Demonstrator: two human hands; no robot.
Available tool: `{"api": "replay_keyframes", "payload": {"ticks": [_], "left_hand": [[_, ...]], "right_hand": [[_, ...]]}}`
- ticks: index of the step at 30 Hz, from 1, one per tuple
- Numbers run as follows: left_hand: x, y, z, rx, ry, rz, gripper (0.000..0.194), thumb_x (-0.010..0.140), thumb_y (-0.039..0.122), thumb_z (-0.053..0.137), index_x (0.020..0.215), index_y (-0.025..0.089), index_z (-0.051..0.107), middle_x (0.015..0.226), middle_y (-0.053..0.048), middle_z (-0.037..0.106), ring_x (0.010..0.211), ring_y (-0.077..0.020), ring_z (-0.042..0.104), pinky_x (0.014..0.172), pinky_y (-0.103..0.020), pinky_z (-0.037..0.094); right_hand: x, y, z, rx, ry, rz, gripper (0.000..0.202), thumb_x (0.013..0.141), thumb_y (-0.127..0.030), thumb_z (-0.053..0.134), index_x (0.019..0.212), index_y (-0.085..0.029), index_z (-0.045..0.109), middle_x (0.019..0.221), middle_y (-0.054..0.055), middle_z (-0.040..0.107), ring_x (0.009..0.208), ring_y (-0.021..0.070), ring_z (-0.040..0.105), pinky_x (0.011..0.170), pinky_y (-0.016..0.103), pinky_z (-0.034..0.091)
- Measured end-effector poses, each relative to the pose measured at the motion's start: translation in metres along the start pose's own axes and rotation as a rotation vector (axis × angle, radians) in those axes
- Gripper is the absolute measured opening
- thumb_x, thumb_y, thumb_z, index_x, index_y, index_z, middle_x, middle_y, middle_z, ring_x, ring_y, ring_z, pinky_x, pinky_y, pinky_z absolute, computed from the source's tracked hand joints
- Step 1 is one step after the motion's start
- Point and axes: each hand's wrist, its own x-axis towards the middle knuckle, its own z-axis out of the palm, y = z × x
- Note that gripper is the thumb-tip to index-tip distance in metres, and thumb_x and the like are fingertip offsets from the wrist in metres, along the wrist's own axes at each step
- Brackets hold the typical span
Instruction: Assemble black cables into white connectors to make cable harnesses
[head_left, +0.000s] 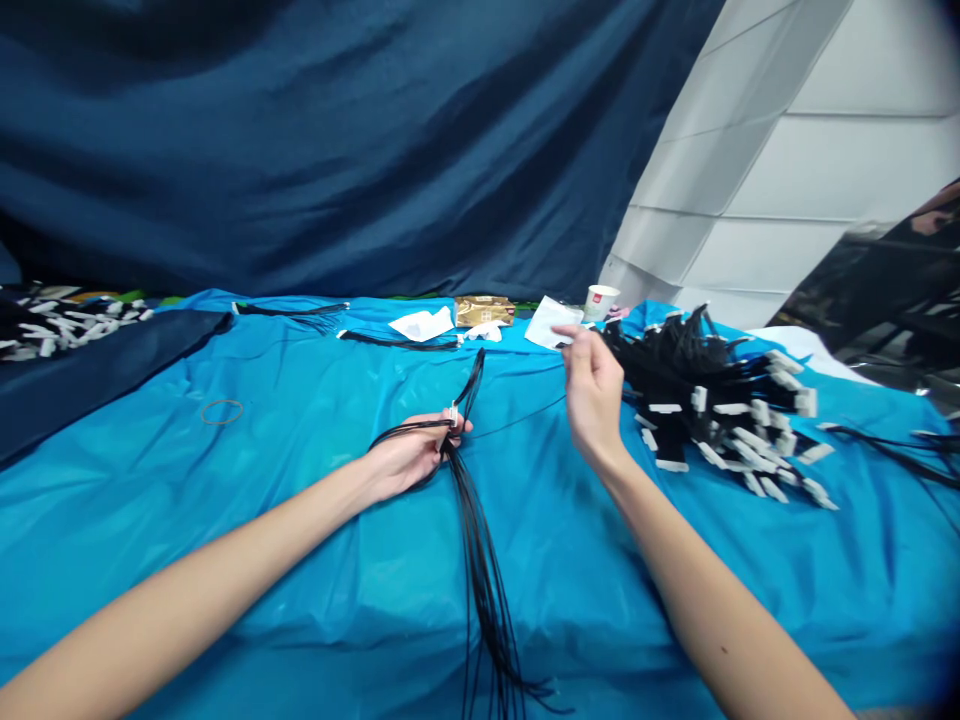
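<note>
My left hand (pixel 405 462) is closed around a bundle of black wires (pixel 484 560) over the middle of the blue-covered table. A small white connector (pixel 453 412) shows at its fingertips. Loose wire ends hang toward the front edge, while other strands loop back over the palm. My right hand (pixel 594 392) is raised to the right, its fingers curled in and the index finger pointing left. One thin black wire (pixel 521 418) stretches from the bundle to this hand, which appears to grip it; the exact hold is hidden.
A pile of black wire harnesses with white connectors (pixel 750 430) lies right. Another pile (pixel 67 325) is far left beside dark cloth (pixel 112 375). Along the back are a paper cup (pixel 601 300), a gold packet (pixel 484 311) and white paper (pixel 421 324). A rubber band (pixel 223 402) lies left.
</note>
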Motion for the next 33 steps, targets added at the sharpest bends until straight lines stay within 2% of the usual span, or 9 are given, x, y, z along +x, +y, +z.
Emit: {"api": "replay_keyframes", "payload": {"ticks": [1,2,5,8,10,16,28,33], "left_hand": [[0.000,0.000,0.000,0.010,0.003,0.011,0.006,0.070,0.010,0.062,0.073,0.013,0.065,0.082,-0.006,0.065,0.063,-0.0084,0.054,0.052,-0.019,0.034],[0.000,-0.001,0.000,0.022,0.009,0.022,0.006,0.069,0.010,0.062,0.073,0.013,0.065,0.081,-0.006,0.065,0.062,-0.0083,0.054,0.052,-0.019,0.033],[0.002,-0.002,0.000,0.060,0.035,0.080,0.008,0.067,0.011,0.064,0.074,0.013,0.067,0.080,-0.005,0.065,0.062,-0.0084,0.053,0.052,-0.019,0.031],[0.005,-0.004,-0.002,0.119,0.016,0.165,0.010,0.065,0.013,0.065,0.075,0.012,0.068,0.078,-0.005,0.064,0.063,-0.0085,0.051,0.052,-0.019,0.030],[0.007,-0.006,-0.004,0.151,-0.011,0.216,0.010,0.064,0.015,0.066,0.074,0.012,0.068,0.076,-0.004,0.062,0.063,-0.0085,0.050,0.053,-0.020,0.029],[0.007,-0.008,-0.004,0.214,-0.006,0.257,0.015,0.066,0.025,0.066,0.075,0.013,0.067,0.072,-0.002,0.060,0.059,-0.0081,0.045,0.052,-0.022,0.024],[0.004,-0.008,-0.005,0.301,-0.008,0.281,0.028,0.071,0.042,0.060,0.079,0.015,0.065,0.067,0.001,0.053,0.050,-0.0058,0.033,0.047,-0.023,0.018],[0.002,-0.008,-0.003,0.348,0.027,0.310,0.029,0.072,0.043,0.059,0.079,0.015,0.065,0.066,0.001,0.051,0.050,-0.0059,0.032,0.047,-0.023,0.018]], "right_hand": [[-0.003,-0.003,0.001,-0.113,0.042,-0.131,0.030,0.087,-0.042,0.041,0.088,-0.021,0.062,0.067,0.000,0.046,0.058,0.0098,0.043,0.052,0.023,0.036],[-0.006,-0.006,0.003,-0.182,0.012,-0.241,0.025,0.086,-0.037,0.046,0.084,-0.020,0.064,0.067,0.000,0.048,0.060,0.0107,0.045,0.055,0.024,0.037],[-0.015,-0.009,0.011,-0.253,-0.169,-0.520,0.014,0.082,-0.024,0.053,0.080,-0.018,0.066,0.069,0.003,0.055,0.064,0.0121,0.049,0.060,0.025,0.040],[-0.021,-0.003,0.017,-0.323,-0.343,-0.705,0.011,0.081,-0.020,0.054,0.081,-0.017,0.065,0.070,0.003,0.058,0.065,0.0123,0.048,0.060,0.025,0.039],[-0.024,0.002,0.019,-0.401,-0.406,-0.770,0.012,0.082,-0.020,0.052,0.081,-0.016,0.064,0.068,0.003,0.057,0.063,0.0124,0.046,0.057,0.025,0.037],[-0.026,0.006,0.020,-0.526,-0.417,-0.805,0.015,0.084,-0.021,0.049,0.080,-0.016,0.062,0.068,0.003,0.056,0.065,0.0130,0.044,0.058,0.026,0.035],[-0.027,0.005,0.021,-0.610,-0.393,-0.819,0.018,0.085,-0.022,0.048,0.074,-0.016,0.062,0.066,0.003,0.056,0.064,0.0136,0.042,0.057,0.026,0.033],[-0.031,0.003,0.025,-0.546,-0.369,-0.736,0.019,0.083,-0.023,0.050,0.069,-0.016,0.061,0.063,0.002,0.053,0.062,0.0126,0.042,0.057,0.026,0.033]]}}
